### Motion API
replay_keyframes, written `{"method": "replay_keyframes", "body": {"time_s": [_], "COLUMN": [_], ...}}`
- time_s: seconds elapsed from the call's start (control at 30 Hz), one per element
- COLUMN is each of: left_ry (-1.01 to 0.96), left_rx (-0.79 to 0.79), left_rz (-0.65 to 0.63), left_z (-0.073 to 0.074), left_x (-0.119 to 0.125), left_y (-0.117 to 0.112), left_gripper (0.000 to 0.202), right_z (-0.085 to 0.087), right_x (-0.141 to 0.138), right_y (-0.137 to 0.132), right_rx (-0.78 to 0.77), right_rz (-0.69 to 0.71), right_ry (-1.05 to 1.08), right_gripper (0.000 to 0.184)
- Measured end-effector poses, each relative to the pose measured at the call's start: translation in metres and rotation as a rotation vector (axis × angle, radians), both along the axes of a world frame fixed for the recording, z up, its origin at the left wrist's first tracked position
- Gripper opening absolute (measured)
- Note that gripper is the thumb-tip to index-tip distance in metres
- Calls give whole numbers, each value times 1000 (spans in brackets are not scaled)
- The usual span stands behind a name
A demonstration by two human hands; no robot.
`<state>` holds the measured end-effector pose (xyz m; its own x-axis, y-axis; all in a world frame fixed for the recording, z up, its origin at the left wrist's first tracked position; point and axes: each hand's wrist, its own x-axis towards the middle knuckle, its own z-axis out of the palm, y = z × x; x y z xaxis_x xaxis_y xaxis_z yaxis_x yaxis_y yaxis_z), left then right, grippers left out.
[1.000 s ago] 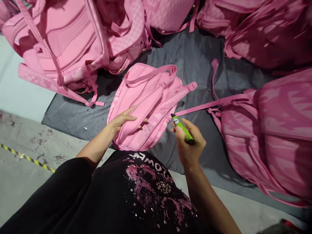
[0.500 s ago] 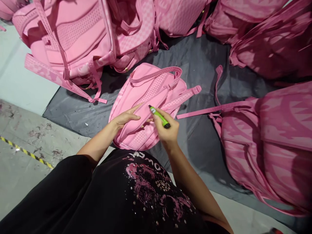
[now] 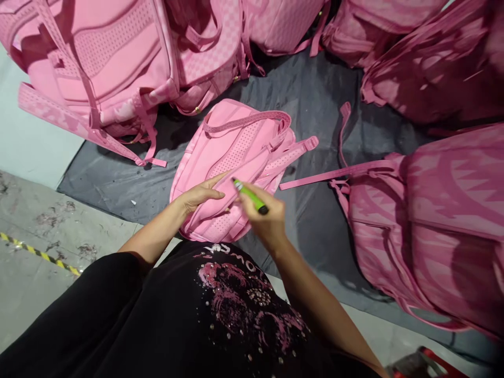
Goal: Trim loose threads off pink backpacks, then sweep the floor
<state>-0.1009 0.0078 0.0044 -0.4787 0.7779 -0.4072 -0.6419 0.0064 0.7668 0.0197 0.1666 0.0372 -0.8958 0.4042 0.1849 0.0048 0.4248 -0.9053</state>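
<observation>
Currently, the small pink backpack (image 3: 222,128) lies on the dark grey sheet (image 3: 311,231), close to its near edge, beneath both hands. The left hand (image 3: 200,198) pinches its padded shoulder strap (image 3: 249,169), thumb on top. The right hand (image 3: 268,211), closed round 1 green marker (image 3: 252,198), is just right of that grip; whether the tip touches the strap, I cannot tell.

The marker (image 3: 254,199) is green and black, the backpack (image 3: 252,168) pink with dotted panels (image 3: 237,149) — the sheet (image 3: 315,215) grey.
</observation>
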Motion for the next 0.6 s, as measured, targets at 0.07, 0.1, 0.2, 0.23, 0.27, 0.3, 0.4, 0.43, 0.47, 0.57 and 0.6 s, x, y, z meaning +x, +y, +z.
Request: {"method": "replay_keyframes", "body": {"time_s": [0.07,0.1,0.2,0.23,0.27,0.3,0.4,0.43,0.47,0.57,0.6], "left_ry": [42,44,35,48,64,70,23,20,31,55,31], "left_rx": [-36,-45,-47,-49,-52,-51,-30,-29,-33,-34,-25], "left_rz": [30,31,17,26,34,34,-12,-17,-8,9,-4], "left_z": [-2,-3,-3,-1,0,2,5,5,4,1,1], "left_x": [-1,-1,-1,-1,0,1,3,4,4,5,5], "left_y": [0,0,1,1,2,2,3,3,3,3,3], "left_gripper": [84,85,87,86,84,84,86,86,85,85,86], "right_z": [-1,-1,-1,-1,-1,-1,0,0,1,1,1], "right_x": [2,3,4,4,3,3,3,3,4,6,7], "right_y": [-1,-1,1,2,3,4,6,6,6,7,8], "right_rx": [53,80,148,171,191,206,233,242,251,279,284], "right_rz": [42,16,-31,10,47,61,-16,-11,21,52,17], "right_ry": [5,11,35,37,38,39,53,60,64,64,60], "right_gripper": [27,26,27,27,26,26,25,26,26,25,25]}}
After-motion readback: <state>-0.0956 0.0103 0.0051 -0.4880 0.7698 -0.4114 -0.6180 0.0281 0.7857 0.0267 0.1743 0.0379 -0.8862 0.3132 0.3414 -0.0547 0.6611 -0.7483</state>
